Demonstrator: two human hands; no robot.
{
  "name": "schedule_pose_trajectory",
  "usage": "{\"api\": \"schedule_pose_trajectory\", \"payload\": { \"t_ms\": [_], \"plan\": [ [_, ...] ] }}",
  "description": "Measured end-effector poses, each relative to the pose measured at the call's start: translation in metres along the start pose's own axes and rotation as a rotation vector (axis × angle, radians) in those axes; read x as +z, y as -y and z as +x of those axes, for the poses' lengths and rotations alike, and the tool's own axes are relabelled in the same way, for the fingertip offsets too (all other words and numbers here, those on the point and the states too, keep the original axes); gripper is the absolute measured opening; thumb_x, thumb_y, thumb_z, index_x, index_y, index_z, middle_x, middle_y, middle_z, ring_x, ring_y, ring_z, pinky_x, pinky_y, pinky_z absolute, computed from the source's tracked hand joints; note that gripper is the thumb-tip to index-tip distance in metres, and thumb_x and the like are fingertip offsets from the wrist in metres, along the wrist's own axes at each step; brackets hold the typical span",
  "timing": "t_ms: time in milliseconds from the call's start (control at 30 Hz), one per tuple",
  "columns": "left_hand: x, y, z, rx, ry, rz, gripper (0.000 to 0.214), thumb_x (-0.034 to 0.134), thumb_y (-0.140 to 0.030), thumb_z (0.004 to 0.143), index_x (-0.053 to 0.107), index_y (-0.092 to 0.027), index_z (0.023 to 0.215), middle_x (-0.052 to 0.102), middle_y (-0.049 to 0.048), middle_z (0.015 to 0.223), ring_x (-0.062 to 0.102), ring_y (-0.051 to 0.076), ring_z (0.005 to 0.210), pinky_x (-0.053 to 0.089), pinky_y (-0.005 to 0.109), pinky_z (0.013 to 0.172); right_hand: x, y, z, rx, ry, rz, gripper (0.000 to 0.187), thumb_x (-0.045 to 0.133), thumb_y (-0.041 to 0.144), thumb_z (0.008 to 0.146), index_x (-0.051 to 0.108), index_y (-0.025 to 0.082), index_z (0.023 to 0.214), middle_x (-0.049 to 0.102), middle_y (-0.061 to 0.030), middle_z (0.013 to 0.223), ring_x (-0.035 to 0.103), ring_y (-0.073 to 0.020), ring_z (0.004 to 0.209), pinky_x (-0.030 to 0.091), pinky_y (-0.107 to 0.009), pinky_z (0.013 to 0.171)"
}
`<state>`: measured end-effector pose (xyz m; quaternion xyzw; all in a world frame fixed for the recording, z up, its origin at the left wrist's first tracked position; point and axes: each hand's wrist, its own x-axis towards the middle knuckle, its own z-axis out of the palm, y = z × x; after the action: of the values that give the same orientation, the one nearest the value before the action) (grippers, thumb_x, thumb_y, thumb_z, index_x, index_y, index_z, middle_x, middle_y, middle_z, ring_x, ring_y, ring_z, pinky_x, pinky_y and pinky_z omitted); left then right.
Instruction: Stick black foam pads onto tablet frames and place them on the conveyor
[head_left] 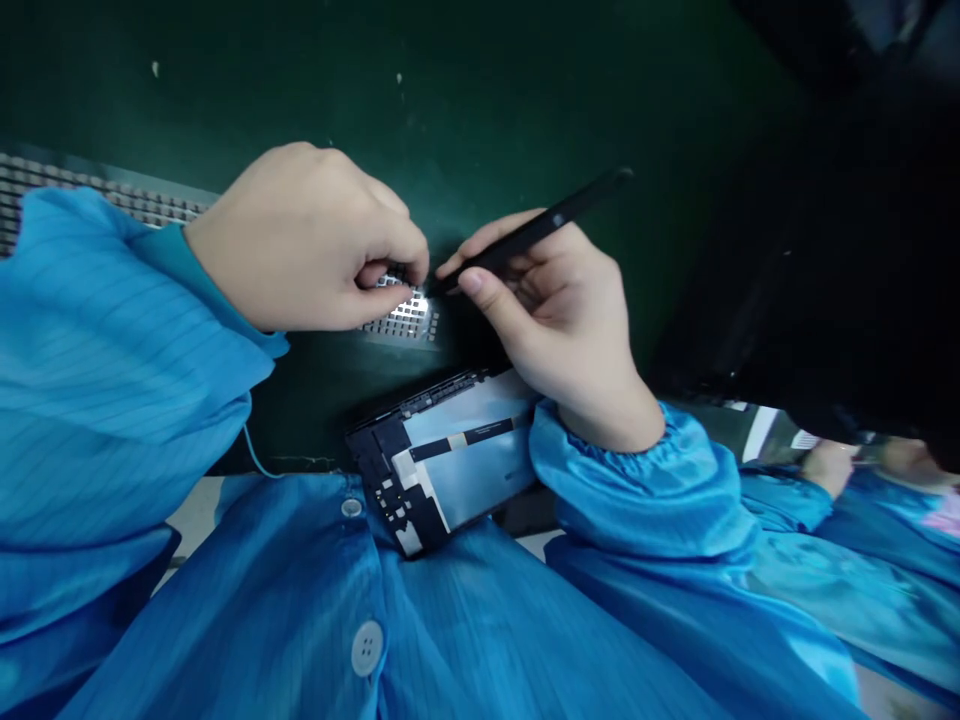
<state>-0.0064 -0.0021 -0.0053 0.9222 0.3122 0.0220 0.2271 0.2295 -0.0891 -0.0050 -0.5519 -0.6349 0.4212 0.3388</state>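
My left hand [307,235] is curled, its fingertips pinched together on a sheet of small grey square pads [409,318] that lies on the dark green mat. My right hand [555,300] grips black tweezers [540,228] like a pen, with the tip at the sheet right beside my left fingertips. A phone frame with a silvery inner plate and black edge parts [442,460] lies tilted at the mat's near edge, under my right wrist and against my blue coat.
The dark green mat [450,100] covers the bench ahead. A long strip of the same grey pads [90,185] runs off to the left behind my left sleeve. A dark bulky shape fills the right side. Another person's blue sleeve and hand [832,465] are at the right.
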Motion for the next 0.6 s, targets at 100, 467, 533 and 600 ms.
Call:
{"api": "schedule_pose_trajectory", "payload": {
  "t_ms": [100, 467, 533, 600],
  "plan": [
    [0.001, 0.001, -0.001, 0.020, -0.011, 0.018, 0.036, 0.055, -0.038, 0.104, 0.088, -0.027, 0.112, 0.073, 0.0006, 0.085, 0.055, 0.016, 0.074, 0.046, 0.030, 0.083, 0.001, -0.004, 0.002, 0.003, 0.046, 0.010, 0.027, 0.078, 0.054, 0.104, 0.072, 0.030, 0.114, 0.083, -0.0056, 0.113, 0.081, -0.0287, 0.109, 0.072, -0.050, 0.102],
    [0.002, 0.002, 0.001, 0.007, -0.006, -0.012, 0.043, 0.048, -0.043, 0.103, 0.087, -0.025, 0.110, 0.070, 0.0030, 0.085, 0.051, 0.017, 0.076, 0.045, 0.034, 0.087, -0.002, 0.005, -0.003, -0.070, 0.069, -0.047, 0.010, 0.078, 0.036, 0.106, 0.074, 0.027, 0.109, 0.083, -0.0045, 0.109, 0.083, -0.0251, 0.101, 0.071, -0.046, 0.096],
    [0.001, 0.001, 0.000, -0.010, 0.002, -0.010, 0.044, 0.048, -0.042, 0.105, 0.087, -0.024, 0.113, 0.071, 0.0031, 0.087, 0.054, 0.017, 0.079, 0.047, 0.034, 0.092, 0.002, 0.013, -0.020, -0.014, -0.016, 0.029, 0.009, 0.076, 0.036, 0.108, 0.072, 0.029, 0.112, 0.082, -0.0030, 0.107, 0.082, -0.0237, 0.098, 0.072, -0.045, 0.093],
    [0.001, -0.001, 0.000, -0.017, 0.003, -0.006, 0.044, 0.049, -0.041, 0.105, 0.087, -0.023, 0.115, 0.072, 0.0028, 0.089, 0.056, 0.017, 0.082, 0.049, 0.033, 0.096, 0.011, 0.021, -0.047, 0.035, -0.181, 0.086, 0.008, 0.071, 0.033, 0.110, 0.070, 0.030, 0.118, 0.079, -0.0030, 0.106, 0.082, -0.0229, 0.099, 0.073, -0.043, 0.091]
  ]
}}
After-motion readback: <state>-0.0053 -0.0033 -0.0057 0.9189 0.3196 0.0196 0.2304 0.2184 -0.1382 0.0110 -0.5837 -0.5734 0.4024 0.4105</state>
